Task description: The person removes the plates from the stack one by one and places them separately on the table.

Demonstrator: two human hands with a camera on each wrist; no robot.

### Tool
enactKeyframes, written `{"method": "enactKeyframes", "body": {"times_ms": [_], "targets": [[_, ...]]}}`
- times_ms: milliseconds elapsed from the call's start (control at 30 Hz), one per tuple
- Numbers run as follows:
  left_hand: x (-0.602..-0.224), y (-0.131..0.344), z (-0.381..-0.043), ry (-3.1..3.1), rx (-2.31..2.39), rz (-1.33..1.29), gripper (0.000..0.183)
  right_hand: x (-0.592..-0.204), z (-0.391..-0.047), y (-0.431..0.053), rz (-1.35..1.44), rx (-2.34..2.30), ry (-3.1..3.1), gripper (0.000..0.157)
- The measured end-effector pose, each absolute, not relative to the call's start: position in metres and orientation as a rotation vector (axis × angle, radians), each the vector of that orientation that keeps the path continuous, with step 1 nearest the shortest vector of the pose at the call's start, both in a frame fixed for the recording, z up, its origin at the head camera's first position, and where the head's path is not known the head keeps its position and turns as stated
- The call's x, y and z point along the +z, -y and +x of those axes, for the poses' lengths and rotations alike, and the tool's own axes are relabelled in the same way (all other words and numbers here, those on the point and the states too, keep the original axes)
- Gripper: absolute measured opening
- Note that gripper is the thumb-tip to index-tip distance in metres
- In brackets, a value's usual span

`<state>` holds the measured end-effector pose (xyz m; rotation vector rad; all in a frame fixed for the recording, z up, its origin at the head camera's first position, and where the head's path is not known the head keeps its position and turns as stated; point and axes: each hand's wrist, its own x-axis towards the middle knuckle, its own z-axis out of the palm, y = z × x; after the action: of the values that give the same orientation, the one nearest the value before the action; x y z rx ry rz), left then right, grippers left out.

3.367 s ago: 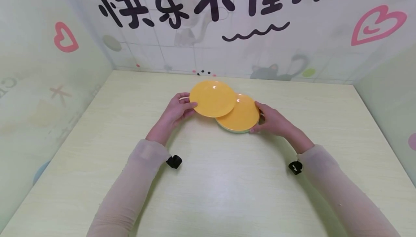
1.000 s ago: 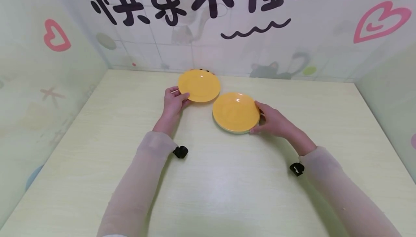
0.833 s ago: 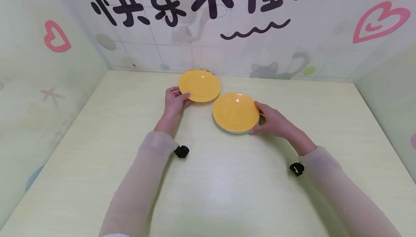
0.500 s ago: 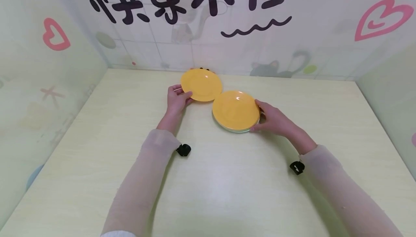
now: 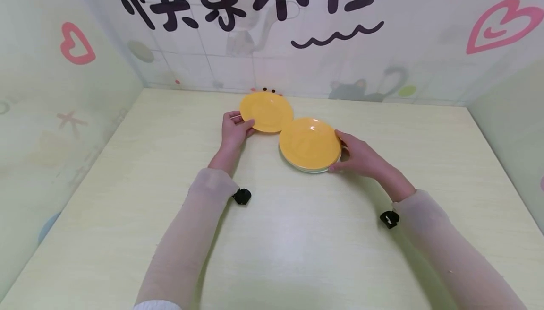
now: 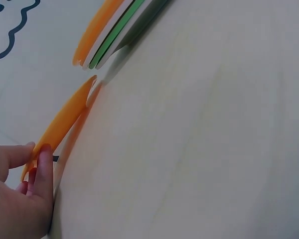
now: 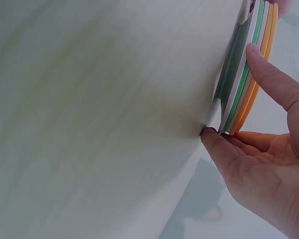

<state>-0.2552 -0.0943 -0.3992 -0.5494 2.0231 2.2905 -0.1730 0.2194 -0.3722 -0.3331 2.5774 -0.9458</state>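
Observation:
My left hand (image 5: 233,133) pinches the left rim of a yellow-orange plate (image 5: 267,111), thumb on top and fingers beneath. In the left wrist view this plate (image 6: 62,122) slants close over the tabletop. Just right of it and nearer to me is a stack of plates (image 5: 310,143) with a yellow-orange one on top. My right hand (image 5: 361,158) grips the stack's right edge between thumb and fingers. From the side, in the right wrist view, the stack (image 7: 241,97) shows orange, white and green rims. In the head view the two yellow-orange rims meet or nearly meet.
A pale wood-grain table (image 5: 289,234) spreads under both arms. Behind it rises a white wall (image 5: 297,69) with dark lettering and pink hearts, close to the left plate's far rim. Side walls (image 5: 38,125) stand at left and right.
Since the oldest frame, the left plate has come off its overlap with the stack, going left and back. Over the last second it has drifted slightly right, toward the stack. The right hand stays put.

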Motion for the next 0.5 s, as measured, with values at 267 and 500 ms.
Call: {"method": "enactKeyframes", "body": {"times_ms": [267,500], "targets": [[-0.3995,0.0954,-0.2552,-2.068,2.227,-0.523,0.057,-0.3712,-0.1723,-0.2200,-0.349,-0.960,-2.589,0.103],[-0.3991,0.0948,-0.2549,-2.059,2.228,-0.512,0.057,-0.3717,-0.1728,-0.2203,-0.355,-0.956,-2.585,0.104]]}}
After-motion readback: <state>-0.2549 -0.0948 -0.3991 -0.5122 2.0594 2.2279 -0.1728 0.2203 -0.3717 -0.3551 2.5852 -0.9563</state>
